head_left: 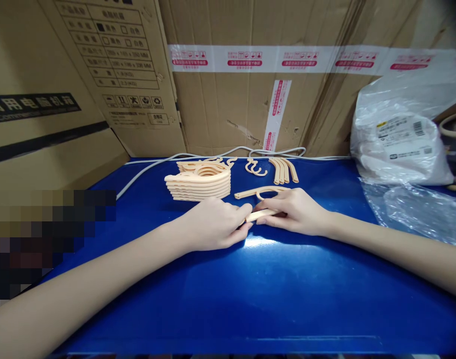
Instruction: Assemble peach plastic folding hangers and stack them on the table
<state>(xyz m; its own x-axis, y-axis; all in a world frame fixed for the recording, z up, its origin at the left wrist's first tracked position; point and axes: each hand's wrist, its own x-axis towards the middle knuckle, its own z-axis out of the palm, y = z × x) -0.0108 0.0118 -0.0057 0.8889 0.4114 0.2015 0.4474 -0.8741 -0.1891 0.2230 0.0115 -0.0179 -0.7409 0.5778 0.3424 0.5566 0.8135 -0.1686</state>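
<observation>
At centre frame, the left hand [218,224] pinches one end of a cream strip [263,214]; the right hand [293,212] grips the other, apparently for steadiness. Higher up, a stack of cream pieces [200,184], hooks [258,172] and curved arms [283,170] lie grouped by shape, presumably for easy pick-up.

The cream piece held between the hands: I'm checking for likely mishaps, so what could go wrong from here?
The cream piece might slip, since the left hand and right hand grip it with the fingers.
The left hand could knock the stack of cream parts just beyond it.
The right hand might nudge the curved part close behind its fingers.
</observation>
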